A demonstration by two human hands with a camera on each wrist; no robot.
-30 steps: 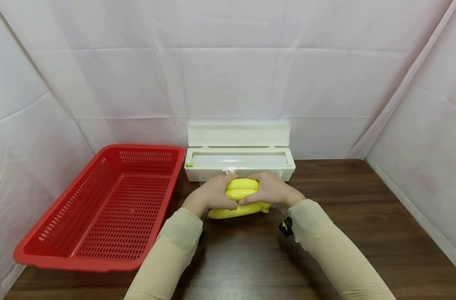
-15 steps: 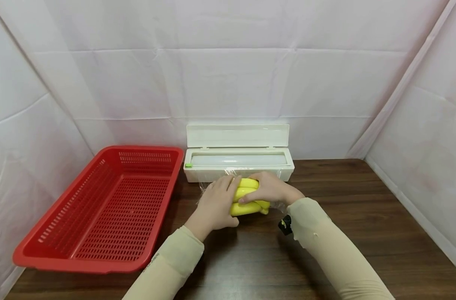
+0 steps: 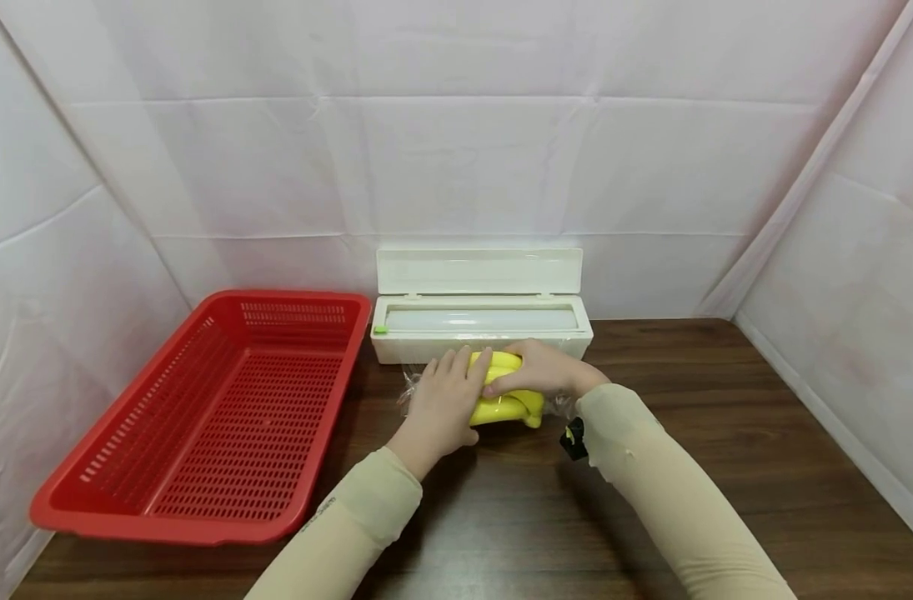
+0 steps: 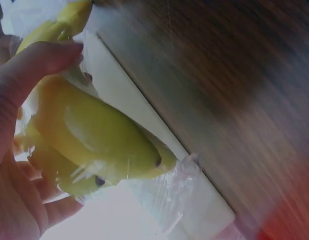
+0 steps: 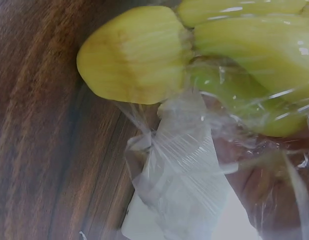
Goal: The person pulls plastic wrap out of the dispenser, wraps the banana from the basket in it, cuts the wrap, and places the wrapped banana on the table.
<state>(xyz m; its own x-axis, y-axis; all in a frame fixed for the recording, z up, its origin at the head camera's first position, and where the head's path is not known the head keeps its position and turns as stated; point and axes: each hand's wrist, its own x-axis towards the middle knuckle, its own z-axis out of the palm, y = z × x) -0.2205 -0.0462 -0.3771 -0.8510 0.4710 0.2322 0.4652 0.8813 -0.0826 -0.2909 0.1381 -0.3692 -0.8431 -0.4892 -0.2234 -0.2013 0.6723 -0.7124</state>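
A bunch of yellow bananas (image 3: 507,408), partly covered by clear plastic wrap (image 5: 187,160), is between both hands in front of the white wrap box. My left hand (image 3: 447,402) grips the left end of the bunch. In the left wrist view its thumb lies over the bananas (image 4: 89,125), with several fingers on the other side. My right hand (image 3: 548,369) holds the upper right of the bunch, its thumb across the near side. The stem end sticks out bare in the right wrist view, where the hand is mostly hidden behind bananas and film.
Just behind the hands stands the white wrap box (image 3: 396,348), lid raised, with a film roll (image 3: 479,320) inside and a green slider (image 3: 380,330) at its left. A red basket (image 3: 163,529) occupies the left of the dark wooden table (image 3: 711,417). White cloth (image 3: 456,167) surrounds the back and sides.
My left hand has shifted from the front of the bananas to over their left end, its fingers now pointing away. My right hand has stayed nearly in place. The bunch has turned slightly.
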